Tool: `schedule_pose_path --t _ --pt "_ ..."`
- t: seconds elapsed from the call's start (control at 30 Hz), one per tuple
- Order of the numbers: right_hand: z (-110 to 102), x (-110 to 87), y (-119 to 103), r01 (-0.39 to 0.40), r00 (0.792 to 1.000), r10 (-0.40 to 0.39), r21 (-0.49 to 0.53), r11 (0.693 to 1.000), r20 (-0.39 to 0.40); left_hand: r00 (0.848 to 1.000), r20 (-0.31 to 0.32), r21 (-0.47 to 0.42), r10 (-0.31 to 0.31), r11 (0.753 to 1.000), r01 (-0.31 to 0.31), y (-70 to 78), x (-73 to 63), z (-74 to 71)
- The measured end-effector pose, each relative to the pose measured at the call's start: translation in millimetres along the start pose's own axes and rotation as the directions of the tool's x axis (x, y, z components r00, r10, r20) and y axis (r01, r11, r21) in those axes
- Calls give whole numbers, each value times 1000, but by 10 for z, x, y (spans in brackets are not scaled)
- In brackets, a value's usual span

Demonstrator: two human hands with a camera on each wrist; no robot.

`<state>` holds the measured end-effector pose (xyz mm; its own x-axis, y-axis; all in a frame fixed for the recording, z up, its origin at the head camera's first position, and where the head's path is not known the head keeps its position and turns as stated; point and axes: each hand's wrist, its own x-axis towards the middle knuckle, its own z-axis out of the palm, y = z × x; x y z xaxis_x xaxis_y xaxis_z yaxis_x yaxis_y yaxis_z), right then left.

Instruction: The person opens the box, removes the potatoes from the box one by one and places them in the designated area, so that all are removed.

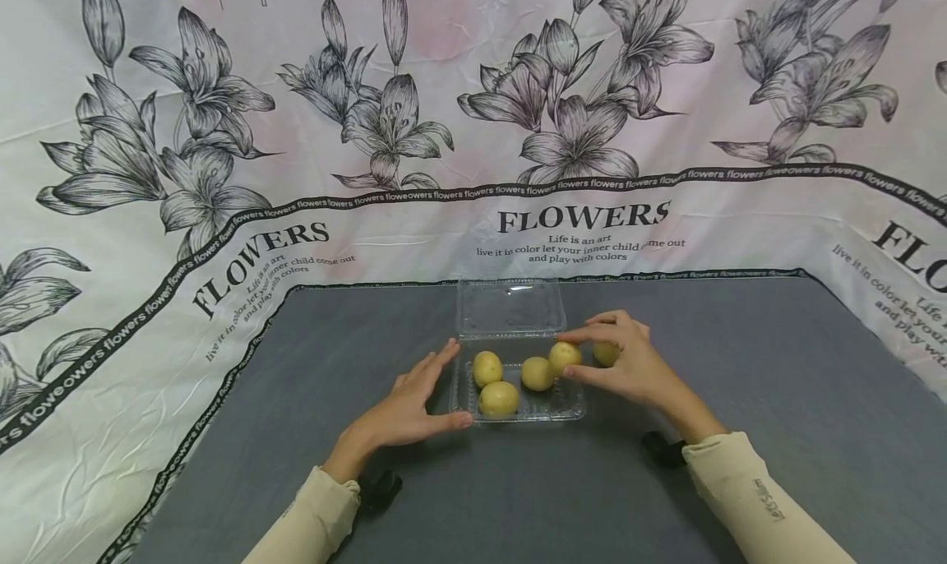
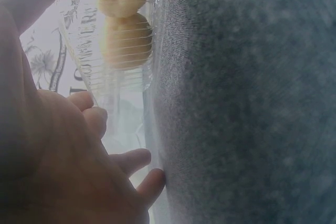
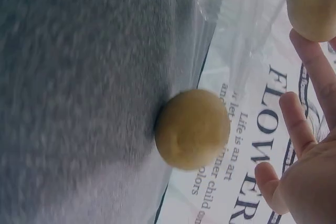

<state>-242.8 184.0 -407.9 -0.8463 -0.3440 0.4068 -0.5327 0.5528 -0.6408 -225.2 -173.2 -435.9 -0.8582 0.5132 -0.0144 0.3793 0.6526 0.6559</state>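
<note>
A clear plastic clamshell box (image 1: 527, 418) lies with its lid (image 1: 510, 305) folded back, away from me. Inside it are three round yellow potatoes (image 1: 499, 399). My right hand (image 1: 635, 365) pinches another potato (image 1: 565, 358) between thumb and fingers, over the box's right side; the right wrist view shows this potato (image 3: 313, 9) at the fingertips. Behind that hand, one more potato (image 3: 192, 129) rests on the table, to the right of the box. My left hand (image 1: 403, 412), fingers straight and thumb spread, is at the box's left edge.
A grey cloth (image 1: 533, 498) covers the table. White fabric (image 1: 414, 235) with printed lilies and lettering hangs along the back and sides. Dark wrist straps (image 1: 381, 492) show below both forearms.
</note>
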Motion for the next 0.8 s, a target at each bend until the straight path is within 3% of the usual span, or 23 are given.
schedule_pose_path --t 0.4,0.8 --pt "-252 -98 136 -28 995 26 -24 999 -96 1000 6 2 -10 1000 10 15 -3 -8" --pt "-477 -250 319 -118 981 104 -78 990 -163 1000 9 1 -15 1000 15 12 -2 -6"
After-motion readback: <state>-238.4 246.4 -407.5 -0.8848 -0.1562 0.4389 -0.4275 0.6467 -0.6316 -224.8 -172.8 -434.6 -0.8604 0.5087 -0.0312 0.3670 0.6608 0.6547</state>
